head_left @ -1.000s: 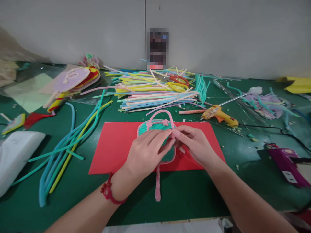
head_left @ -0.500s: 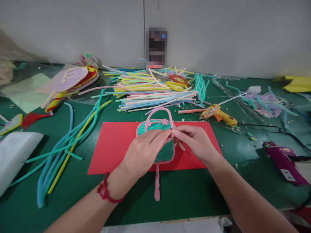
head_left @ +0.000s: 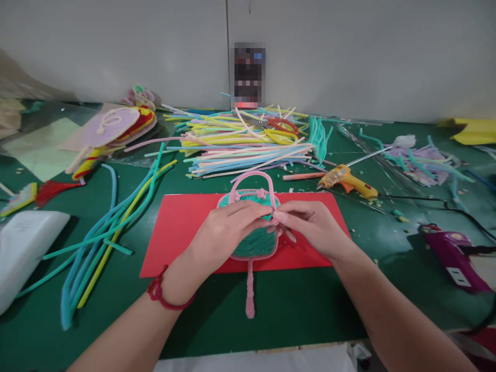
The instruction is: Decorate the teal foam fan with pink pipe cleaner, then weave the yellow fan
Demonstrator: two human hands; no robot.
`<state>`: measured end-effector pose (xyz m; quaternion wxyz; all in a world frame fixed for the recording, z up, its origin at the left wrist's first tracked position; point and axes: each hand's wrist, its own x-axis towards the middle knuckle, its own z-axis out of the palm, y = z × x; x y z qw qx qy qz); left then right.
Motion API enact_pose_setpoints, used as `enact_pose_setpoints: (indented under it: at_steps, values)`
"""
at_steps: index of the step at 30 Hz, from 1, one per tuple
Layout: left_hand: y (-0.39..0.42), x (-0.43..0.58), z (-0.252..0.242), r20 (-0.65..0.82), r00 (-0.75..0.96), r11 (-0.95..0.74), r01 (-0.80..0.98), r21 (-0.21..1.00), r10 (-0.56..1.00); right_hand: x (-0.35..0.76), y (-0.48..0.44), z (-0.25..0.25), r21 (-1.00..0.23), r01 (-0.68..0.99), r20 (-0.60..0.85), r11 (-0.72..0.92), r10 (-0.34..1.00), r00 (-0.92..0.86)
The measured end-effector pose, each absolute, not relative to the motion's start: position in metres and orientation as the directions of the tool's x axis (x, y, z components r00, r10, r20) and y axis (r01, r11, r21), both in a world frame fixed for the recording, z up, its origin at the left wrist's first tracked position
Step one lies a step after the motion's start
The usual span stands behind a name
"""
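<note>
A teal fan-shaped craft piece with a pink pipe-cleaner rim, loop and tail lies on a red sheet on the green table. My left hand rests over its left side, fingers pinched at the pink rim on the right. My right hand meets it there, thumb and forefinger pinched on the same pink rim. The pink tail hangs down past the sheet's near edge.
A heap of coloured pipe cleaners lies behind the sheet, with red scissors on it. A yellow glue gun sits to the right, a purple tool at the far right. Long blue and yellow stems and finished fans lie left.
My left hand has slid a little left and flattened over the fan. Both pinches stay at the pink rim. The view shifted slightly.
</note>
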<state>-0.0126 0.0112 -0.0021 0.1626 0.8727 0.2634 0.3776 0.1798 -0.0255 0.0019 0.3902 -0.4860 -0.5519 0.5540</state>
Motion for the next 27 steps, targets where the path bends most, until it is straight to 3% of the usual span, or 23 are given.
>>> enact_pose_setpoints:
  at_steps: [3, 10, 18, 27]
  values:
    - [0.013, -0.013, 0.002, 0.484, 0.579, -0.741, 0.371, 0.560, 0.656, 0.179, -0.026, 0.002, -0.991, 0.108, -0.107, -0.085, 0.969, -0.221]
    - [0.013, -0.008, 0.002, 0.403, 0.518, -0.629, 0.399, 0.667, 0.755, 0.163, -0.026, -0.004, -0.999, -0.021, -0.043, -0.043, 0.999, -0.013]
    - [0.008, 0.001, -0.004, 0.280, 0.343, -0.363, 0.206, 0.909, 0.897, 0.159, -0.027, -0.005, -0.992, -0.111, -0.062, -0.066, 0.997, -0.042]
    - [0.005, -0.001, -0.005, 0.328, 0.279, -0.397, 0.244, 0.885, 0.903, 0.161, -0.028, -0.003, -0.994, -0.092, -0.057, -0.062, 0.997, -0.059]
